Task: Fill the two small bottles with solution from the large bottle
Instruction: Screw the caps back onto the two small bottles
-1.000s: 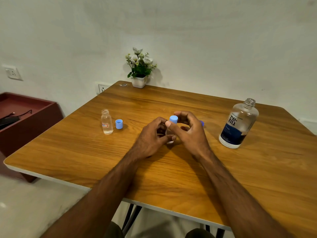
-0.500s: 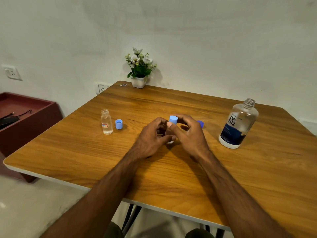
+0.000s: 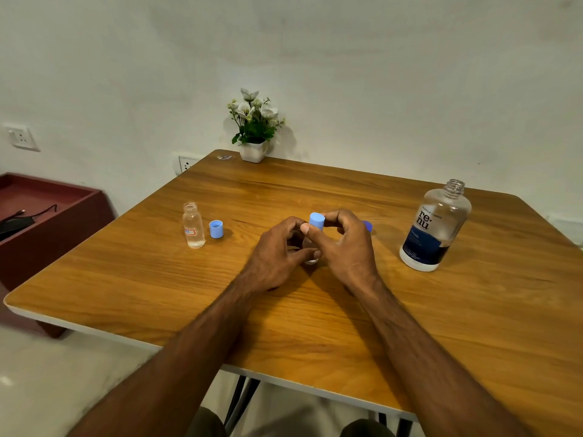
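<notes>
Bottles, small, two: one steadied mid-desk by left hand (image 3: 277, 250) while right hand (image 3: 342, 244) pinches light blue cap (image 3: 316, 221) at its neck, likely capping; other (image 3: 193, 224) open toward left edge, loose cap (image 3: 216, 229) beside. Large bottle (image 3: 434, 225) uncapped near right edge, within reach.

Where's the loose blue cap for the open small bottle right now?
The loose blue cap sits on the table, left of the hands, just right of the uncapped small bottle.

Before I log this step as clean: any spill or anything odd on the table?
No spill shows. The left small bottle stands uncapped, its cap beside it; the large bottle is open too.
</notes>
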